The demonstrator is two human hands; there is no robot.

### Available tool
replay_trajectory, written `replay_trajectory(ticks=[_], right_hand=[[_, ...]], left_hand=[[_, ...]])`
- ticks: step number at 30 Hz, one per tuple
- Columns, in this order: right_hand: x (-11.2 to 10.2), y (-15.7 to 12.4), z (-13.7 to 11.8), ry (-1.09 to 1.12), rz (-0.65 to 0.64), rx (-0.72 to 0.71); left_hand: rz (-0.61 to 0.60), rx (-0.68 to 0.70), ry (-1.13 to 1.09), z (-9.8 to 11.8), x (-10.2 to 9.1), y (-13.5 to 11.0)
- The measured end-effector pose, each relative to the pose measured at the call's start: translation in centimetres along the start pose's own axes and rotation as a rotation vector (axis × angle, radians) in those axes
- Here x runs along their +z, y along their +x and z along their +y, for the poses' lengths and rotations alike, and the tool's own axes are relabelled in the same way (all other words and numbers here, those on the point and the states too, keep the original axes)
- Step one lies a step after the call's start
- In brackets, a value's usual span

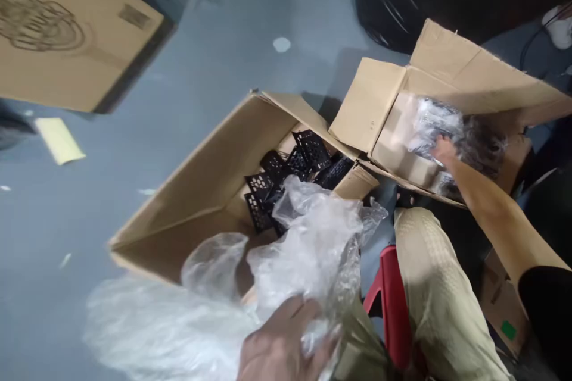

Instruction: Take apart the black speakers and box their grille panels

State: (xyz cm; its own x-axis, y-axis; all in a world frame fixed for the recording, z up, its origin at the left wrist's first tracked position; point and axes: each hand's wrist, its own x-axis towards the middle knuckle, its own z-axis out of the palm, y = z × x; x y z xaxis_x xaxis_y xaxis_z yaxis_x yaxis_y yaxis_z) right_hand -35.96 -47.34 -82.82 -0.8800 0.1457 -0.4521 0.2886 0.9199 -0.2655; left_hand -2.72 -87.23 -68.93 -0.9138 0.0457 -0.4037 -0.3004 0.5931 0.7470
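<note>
- Our left hand (279, 348) sits at the bottom of the view, its fingers curled and pinching a bunch of clear plastic film (308, 256). The film trails over the front of the open cardboard box (196, 190) and down toward the grey floor (223, 30).
- Our right hand (444, 150) reaches in from the right, into a second open carton (451, 74). It touches a plastic-wrapped bundle (435, 122); we cannot tell whether its fingers are spread or together.
- Black perforated pieces (290, 172) lie heaped inside the nearer box, just beside the flap shared with the second carton.
- The film looks very light, soft and slippery, so we judge it best gathered in a full fist rather than pinched at one corner.
- The black pieces look stiff and fairly light, and their holes and thin edges may catch on the film. Their outer edges look like the surest hold.
- The wrapped bundle will likely slide under our fingers, so we would take it from underneath.
- Our thigh in khaki trousers (435, 268) lies beside a red stool (391, 306).
</note>
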Motion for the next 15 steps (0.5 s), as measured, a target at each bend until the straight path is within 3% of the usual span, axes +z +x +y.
replay_trajectory(ticks=[3,7,11,13,15], right_hand=[[1.5,0.1,4.4,-0.059,0.003,0.029],[2.1,-0.4,5.2,-0.070,0.031,-0.016],[-0.5,-1.7,2.9,0.107,0.062,-0.151],[-1.3,-3.4,0.2,0.276,0.058,-0.250],[-0.7,-5.6,-3.7,0.406,0.018,-0.315]], left_hand=[[-0.027,-0.144,-0.020,0.4,1.6,0.6],[0.206,-0.216,-0.065,-2.1,1.7,1.2],[0.414,-0.261,-0.077,-5.7,1.0,2.3],[0.470,-0.306,-0.070,-6.5,0.4,3.0],[0.488,-0.318,-0.090,-6.0,-0.5,3.5]])
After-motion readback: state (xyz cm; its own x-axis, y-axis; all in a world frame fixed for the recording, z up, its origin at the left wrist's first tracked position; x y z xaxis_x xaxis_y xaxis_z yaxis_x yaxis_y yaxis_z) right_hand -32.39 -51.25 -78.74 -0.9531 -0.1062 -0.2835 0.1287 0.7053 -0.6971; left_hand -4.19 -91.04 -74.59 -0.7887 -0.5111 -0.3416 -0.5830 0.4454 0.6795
